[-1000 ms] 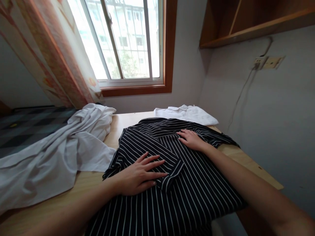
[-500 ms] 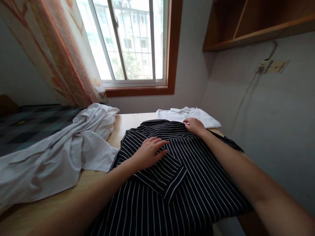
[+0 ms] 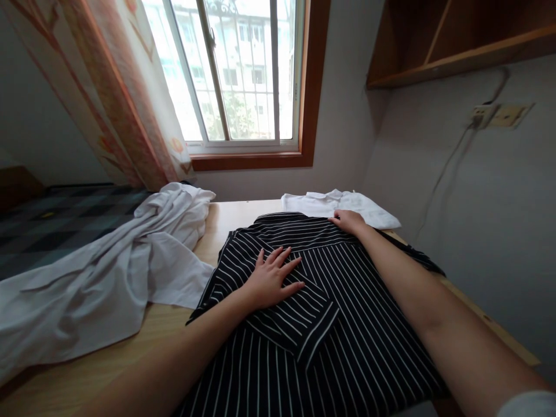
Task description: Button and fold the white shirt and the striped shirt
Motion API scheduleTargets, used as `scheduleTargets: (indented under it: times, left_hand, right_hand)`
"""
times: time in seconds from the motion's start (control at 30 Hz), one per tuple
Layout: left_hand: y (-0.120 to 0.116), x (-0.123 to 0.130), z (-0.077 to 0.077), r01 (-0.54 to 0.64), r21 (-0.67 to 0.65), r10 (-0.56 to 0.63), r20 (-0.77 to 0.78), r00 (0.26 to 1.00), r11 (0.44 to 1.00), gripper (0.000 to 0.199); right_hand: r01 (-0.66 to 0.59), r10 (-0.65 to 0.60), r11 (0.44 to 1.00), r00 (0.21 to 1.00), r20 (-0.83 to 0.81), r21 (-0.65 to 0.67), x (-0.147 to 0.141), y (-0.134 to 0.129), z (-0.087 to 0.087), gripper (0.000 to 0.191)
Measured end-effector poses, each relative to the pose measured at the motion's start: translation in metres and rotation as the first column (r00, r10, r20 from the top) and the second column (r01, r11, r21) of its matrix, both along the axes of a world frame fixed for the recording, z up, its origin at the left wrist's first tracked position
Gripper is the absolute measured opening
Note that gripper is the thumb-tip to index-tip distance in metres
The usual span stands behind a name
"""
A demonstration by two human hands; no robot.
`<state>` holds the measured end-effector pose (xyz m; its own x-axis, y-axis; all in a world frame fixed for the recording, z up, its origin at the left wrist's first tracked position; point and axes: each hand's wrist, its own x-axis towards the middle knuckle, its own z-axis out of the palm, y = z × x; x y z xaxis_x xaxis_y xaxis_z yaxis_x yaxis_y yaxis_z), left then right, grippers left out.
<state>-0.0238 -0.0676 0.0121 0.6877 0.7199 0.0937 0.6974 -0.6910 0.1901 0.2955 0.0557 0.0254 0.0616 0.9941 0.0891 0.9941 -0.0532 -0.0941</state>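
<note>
A black shirt with white stripes lies spread over the table, its collar at the far side. One sleeve is folded inward across the body, and its cuff points toward me. My left hand rests flat on that folded sleeve with fingers spread. At the far right shoulder, my right hand has its fingers curled in a pinch on the shirt's edge; the fingertips are partly hidden. The other sleeve hangs out to the right, partly behind my right forearm.
A folded white garment lies at the table's far edge, just beyond my right hand. Crumpled white cloth covers the left side of the wooden table. Behind stand a window and curtain; a shelf hangs at upper right.
My left hand has spread its fingers and pressed flatter onto the folded sleeve. My right hand stays at the shirt's shoulder. The view has shifted slightly.
</note>
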Motion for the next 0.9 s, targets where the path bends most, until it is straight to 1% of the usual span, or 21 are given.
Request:
scheduleTargets:
  times: [0.1, 0.17, 0.23, 0.3, 0.37, 0.4, 0.47, 0.53, 0.6, 0.63, 0.67, 0.73, 0.8, 0.83, 0.9]
  left_hand:
    - [0.000, 0.000, -0.001, -0.006, -0.002, 0.005, -0.002, 1.000, 1.000, 0.075]
    - [0.000, 0.000, -0.001, -0.009, -0.010, 0.009, -0.001, 1.000, 1.000, 0.075]
    - [-0.001, 0.000, 0.000, -0.013, -0.016, 0.013, -0.001, 1.000, 1.000, 0.074]
    - [-0.001, 0.000, 0.001, -0.016, -0.021, 0.016, -0.009, 1.000, 1.000, 0.074]
    - [-0.001, 0.001, 0.002, -0.015, -0.027, 0.015, -0.016, 1.000, 1.000, 0.073]
    - [-0.001, 0.001, 0.003, -0.014, -0.028, 0.014, -0.016, 1.000, 0.999, 0.073]
    - [-0.001, 0.002, 0.004, -0.015, -0.028, 0.014, -0.010, 1.000, 0.999, 0.073]
    - [-0.001, 0.002, 0.004, -0.022, -0.026, 0.021, -0.013, 1.000, 0.999, 0.073]
    - [0.000, 0.002, 0.003, -0.025, -0.020, 0.025, -0.018, 1.000, 0.999, 0.074]
    - [0.000, 0.002, 0.002, -0.023, -0.016, 0.023, -0.016, 1.000, 1.000, 0.073]
    - [0.000, 0.002, 0.001, -0.021, -0.011, 0.021, -0.009, 1.000, 1.000, 0.073]
    - [0.001, 0.002, -0.001, -0.018, -0.001, 0.018, 0.006, 1.000, 1.000, 0.072]
    - [0.001, 0.001, -0.002, -0.018, 0.010, 0.018, 0.010, 1.000, 1.000, 0.071]
    - [0.001, 0.001, -0.002, -0.018, 0.016, 0.018, 0.010, 1.000, 1.000, 0.071]
    - [0.001, 0.001, -0.002, -0.017, 0.020, 0.017, 0.004, 1.000, 1.000, 0.071]
  right_hand:
    - [0.006, -0.008, 0.999, 0.999, 0.054, 0.046, -0.003, -0.002, -0.006, 0.038]
    - [-0.005, -0.001, 0.994, 0.998, 0.055, 0.105, -0.002, -0.006, -0.009, 0.036]
    - [0.036, -0.032, 0.981, 0.999, -0.026, 0.192, 0.006, -0.012, -0.010, 0.035]
    - [0.142, -0.101, 0.953, 0.982, -0.160, 0.270, 0.022, -0.020, -0.009, 0.034]
    - [0.237, -0.157, 0.924, 0.950, -0.270, 0.299, 0.045, -0.031, -0.007, 0.034]
    - [0.258, -0.170, 0.922, 0.940, -0.297, 0.288, 0.057, -0.037, -0.006, 0.034]
    - [0.243, -0.166, 0.949, 0.927, -0.337, 0.200, 0.082, -0.051, -0.006, 0.034]
    - [0.184, -0.147, 0.981, 0.908, -0.391, 0.057, 0.102, -0.067, -0.009, 0.035]
    - [0.101, -0.122, 0.992, 0.881, -0.457, -0.071, 0.115, -0.083, -0.015, 0.037]
    - [0.075, -0.118, 0.991, 0.871, -0.477, -0.108, 0.120, -0.091, -0.019, 0.036]
    - [0.075, -0.124, 0.990, 0.871, -0.476, -0.122, 0.124, -0.099, -0.022, 0.036]
    - [0.164, -0.182, 0.983, 0.901, -0.395, -0.081, 0.129, -0.112, -0.027, 0.034]
    - [0.290, -0.284, 0.957, 0.921, -0.267, -0.017, 0.134, -0.122, -0.028, 0.032]
    - [0.344, -0.338, 0.939, 0.917, -0.211, -0.010, 0.136, -0.126, -0.026, 0.031]
    - [0.432, -0.434, 0.901, 0.891, -0.135, -0.046, 0.140, -0.133, -0.022, 0.028]
